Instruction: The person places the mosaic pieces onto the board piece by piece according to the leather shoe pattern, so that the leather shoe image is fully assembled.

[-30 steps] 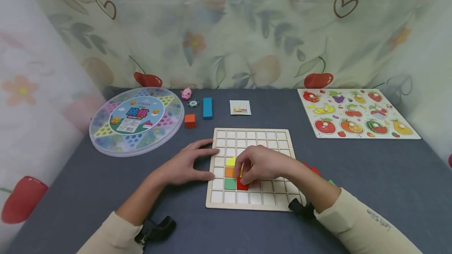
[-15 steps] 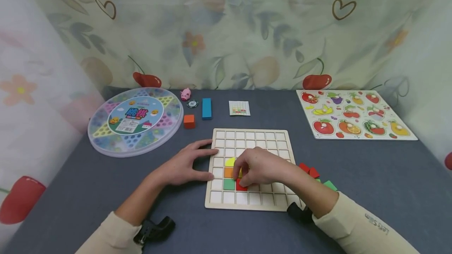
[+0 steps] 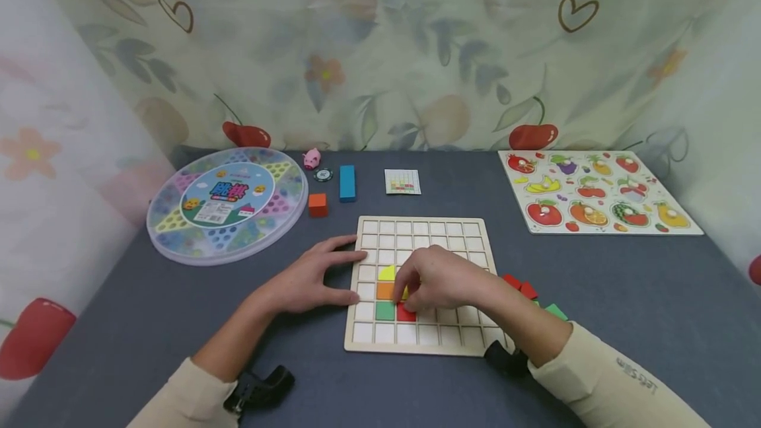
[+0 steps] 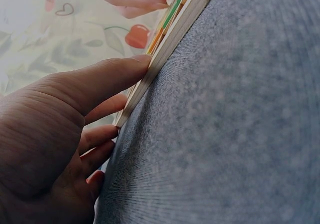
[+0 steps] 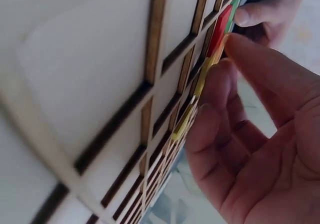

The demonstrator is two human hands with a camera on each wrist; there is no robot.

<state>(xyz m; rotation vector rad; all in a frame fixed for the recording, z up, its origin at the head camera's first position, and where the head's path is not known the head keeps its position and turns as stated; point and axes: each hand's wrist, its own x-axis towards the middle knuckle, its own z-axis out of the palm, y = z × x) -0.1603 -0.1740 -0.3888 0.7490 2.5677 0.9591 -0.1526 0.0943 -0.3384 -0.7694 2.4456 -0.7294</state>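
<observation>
My left hand (image 3: 303,279) lies beside the wooden grid board (image 3: 448,339), its straight fingers and thumb touching the left edge. Over the board's lower left cells, my right hand (image 3: 440,283) has its fingertips bent down around a yellow tile (image 3: 405,294), mostly covered by the hand. In the right wrist view, thumb and index finger sit close together at the yellow tile (image 5: 201,79). Around it lie a yellow tile with a rounded or slanted side (image 3: 386,273), an orange tile (image 3: 385,290), a green tile (image 3: 385,311) and a red tile (image 3: 406,313).
Loose red tiles (image 3: 527,290) and a green tile (image 3: 555,312) lie right of the board. Behind stand a pattern card (image 3: 402,181), blue block (image 3: 347,183), orange cube (image 3: 318,205), chip (image 3: 324,175) and pink pig (image 3: 312,158). A round game box (image 3: 285,223) and fruit puzzle (image 3: 571,183) flank them.
Both hands keep nearly the same places; the right fingertips stay at the yellow tile. The whole head view has shifted slightly, and more of the loose red and green tiles shows beside the right forearm.
</observation>
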